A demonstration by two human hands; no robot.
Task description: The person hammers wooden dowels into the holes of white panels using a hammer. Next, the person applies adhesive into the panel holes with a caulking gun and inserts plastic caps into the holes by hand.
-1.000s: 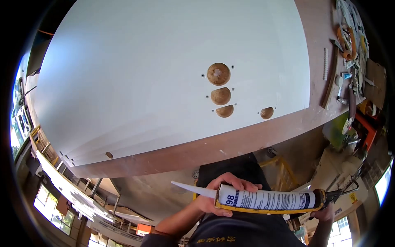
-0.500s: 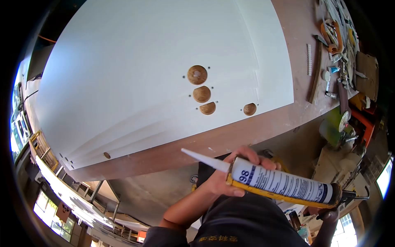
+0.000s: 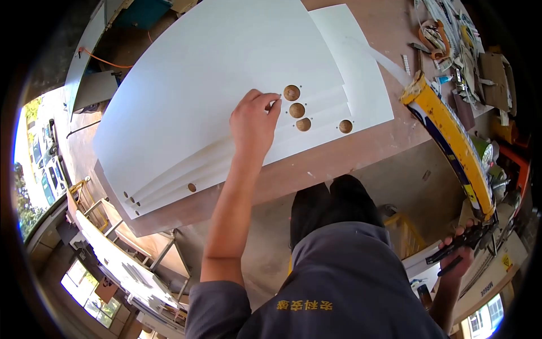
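My left hand is over the white panel, its thumb and forefinger pinched together beside the largest round hole. Whatever those fingertips hold, if anything, is too small to make out. Two more cut holes sit just below that one, with small dark holes around them. My right hand is wrapped round the black handle of a yellow caulking gun at the right. The gun is tilted, and its pale nozzle points up and left over the right end of the panel.
The panel lies on a brown worktable. Tools and scraps, including an orange-handled tool, crowd the table's far right. A cardboard piece stands beside them. Wooden panels on a frame stand at the lower left.
My left hand has left the caulking gun's front and moved onto the panel. The gun has swung to the right, from lying across my body to pointing upward. The head view has shifted.
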